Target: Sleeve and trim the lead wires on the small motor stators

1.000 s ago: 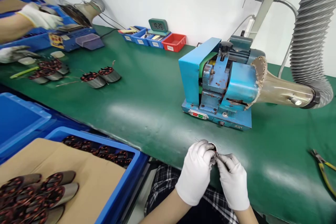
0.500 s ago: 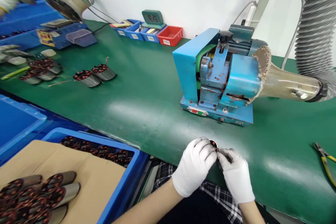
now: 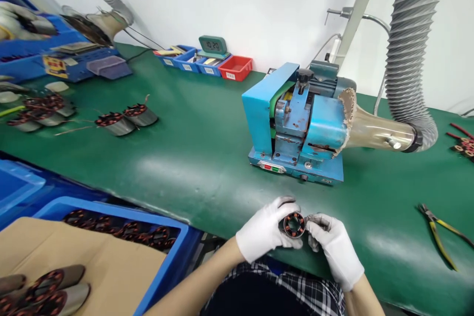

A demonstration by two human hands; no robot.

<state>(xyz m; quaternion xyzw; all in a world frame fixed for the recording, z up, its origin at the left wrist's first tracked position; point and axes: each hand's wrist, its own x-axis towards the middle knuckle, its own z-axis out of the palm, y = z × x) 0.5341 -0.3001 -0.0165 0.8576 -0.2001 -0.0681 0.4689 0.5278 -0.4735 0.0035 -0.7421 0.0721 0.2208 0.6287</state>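
Note:
In a white glove, my left hand (image 3: 268,229) is wrapped round a motor stator (image 3: 294,225), a short metal cylinder with copper windings inside. Its open ring end is turned up towards me. My right hand (image 3: 331,242), gloved too with darkened fingertips, is pinched at the stator's right rim. What lies between those fingers is too small to make out. Both hands are over the front edge of the green bench (image 3: 207,158). Behind them stands a blue belt machine (image 3: 296,128) with red and green buttons.
Yellow-handled pliers (image 3: 437,229) lie at the right. A blue crate (image 3: 174,242) with cardboard and several stators is at the lower left. More stators (image 3: 120,123) stand on the bench. A grey hose (image 3: 411,54) joins the machine. At far left is another person's gloved hand (image 3: 22,22).
The stator has turned so its ring end now faces me, with my left fingers round its side. My right hand stays at its rim. The camera view has swung slightly right.

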